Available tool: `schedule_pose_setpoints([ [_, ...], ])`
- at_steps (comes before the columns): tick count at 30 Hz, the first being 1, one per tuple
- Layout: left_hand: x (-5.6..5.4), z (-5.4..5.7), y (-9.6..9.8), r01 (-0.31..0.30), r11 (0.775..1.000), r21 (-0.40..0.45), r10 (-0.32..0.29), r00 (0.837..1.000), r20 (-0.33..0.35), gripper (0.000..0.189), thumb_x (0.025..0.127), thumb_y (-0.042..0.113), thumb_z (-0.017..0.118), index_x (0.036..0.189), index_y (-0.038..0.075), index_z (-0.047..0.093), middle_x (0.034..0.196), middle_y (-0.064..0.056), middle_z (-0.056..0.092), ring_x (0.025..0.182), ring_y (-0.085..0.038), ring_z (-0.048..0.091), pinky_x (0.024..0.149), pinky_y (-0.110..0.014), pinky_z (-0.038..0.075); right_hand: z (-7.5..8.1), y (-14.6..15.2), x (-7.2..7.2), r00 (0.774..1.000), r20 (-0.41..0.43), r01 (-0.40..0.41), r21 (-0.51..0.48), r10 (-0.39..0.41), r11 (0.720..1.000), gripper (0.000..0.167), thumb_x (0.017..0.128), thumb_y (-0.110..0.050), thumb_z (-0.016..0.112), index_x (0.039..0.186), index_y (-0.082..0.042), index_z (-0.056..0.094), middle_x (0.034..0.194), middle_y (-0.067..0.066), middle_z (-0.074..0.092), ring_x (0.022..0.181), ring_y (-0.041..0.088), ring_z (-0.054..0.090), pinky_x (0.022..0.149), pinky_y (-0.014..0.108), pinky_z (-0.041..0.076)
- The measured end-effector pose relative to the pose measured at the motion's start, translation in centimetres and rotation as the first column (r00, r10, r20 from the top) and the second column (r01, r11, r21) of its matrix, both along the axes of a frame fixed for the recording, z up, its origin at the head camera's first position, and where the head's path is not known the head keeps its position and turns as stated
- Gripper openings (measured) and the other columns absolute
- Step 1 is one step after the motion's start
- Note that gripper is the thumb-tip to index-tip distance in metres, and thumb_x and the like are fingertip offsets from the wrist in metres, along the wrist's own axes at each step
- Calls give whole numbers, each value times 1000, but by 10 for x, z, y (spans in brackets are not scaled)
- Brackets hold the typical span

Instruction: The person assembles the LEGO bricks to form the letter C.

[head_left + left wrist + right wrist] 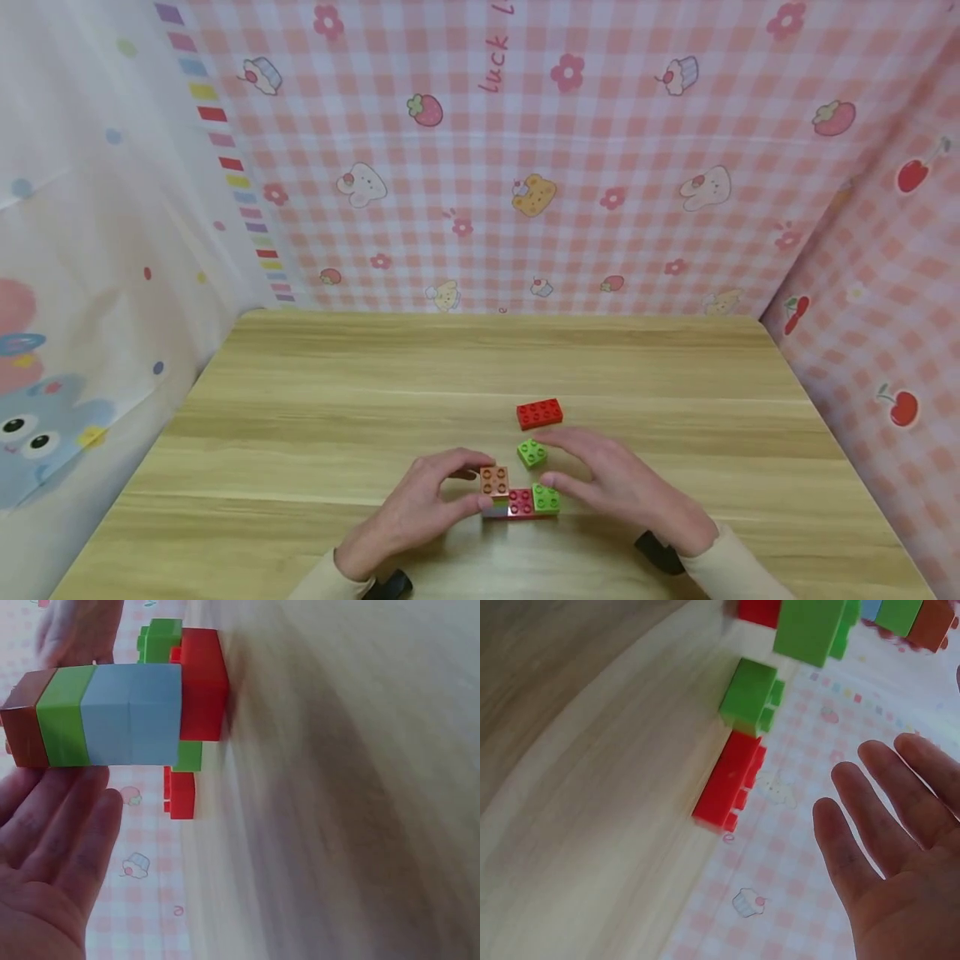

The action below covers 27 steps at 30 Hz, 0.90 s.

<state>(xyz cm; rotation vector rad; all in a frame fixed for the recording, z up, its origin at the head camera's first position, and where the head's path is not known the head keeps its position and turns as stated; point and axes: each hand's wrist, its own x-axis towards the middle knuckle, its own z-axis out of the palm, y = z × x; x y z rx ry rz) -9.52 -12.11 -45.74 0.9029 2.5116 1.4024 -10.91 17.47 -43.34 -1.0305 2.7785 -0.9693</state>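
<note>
A tower of toy building bricks rises from one end of a red base brick (pixel 520 502): grey-blue bricks (pixel 131 714), a green one (pixel 66 716) and a brown brick (pixel 494 482) on top. My left hand (pixel 420 504) holds the tower near its top, thumb on the near side and fingers on the far side. At the base's right end sits a green brick (pixel 547 499). Beside it my right hand (pixel 618 479) hovers with its fingers extended, holding nothing. A loose green brick (pixel 532 452) lies just behind the build, close to the right fingertips.
A loose red brick (pixel 539 413) with two rows of studs lies farther back on the wooden table (pixel 315 417). Patterned cloth (pixel 480 233) hangs behind the table and on both sides. Dark bands (pixel 660 552) circle the wrists.
</note>
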Motion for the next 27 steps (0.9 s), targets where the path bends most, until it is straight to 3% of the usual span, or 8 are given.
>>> schedule_pose_setpoints([
  [7,-2,4,4,28,998,50,-24,997,-77,45,92,34,79,129,11,68,125,4,71,111,-14,67,98,-39,56,-6,7,-9,998,-50,-28,15,28,1000,50,99,-33,71,144,-15,60,143,-1,62,133,26,58,107,53,49],
  [15,-5,2,6,77,995,55,-65,978,-197,37,92,23,81,125,14,69,120,2,73,106,-12,70,94,-33,58,-7,9,-19,997,-66,-45,30,47,999,48,99,-32,72,142,-10,61,142,3,63,131,27,59,107,52,49],
  [27,-7,7,3,38,999,30,-31,980,-195,38,90,21,81,125,11,70,121,-1,73,106,-15,70,93,-33,58,-7,8,-35,1000,20,-23,93,21,995,51,99,-35,72,144,-13,60,144,2,61,135,28,55,111,53,45],
])
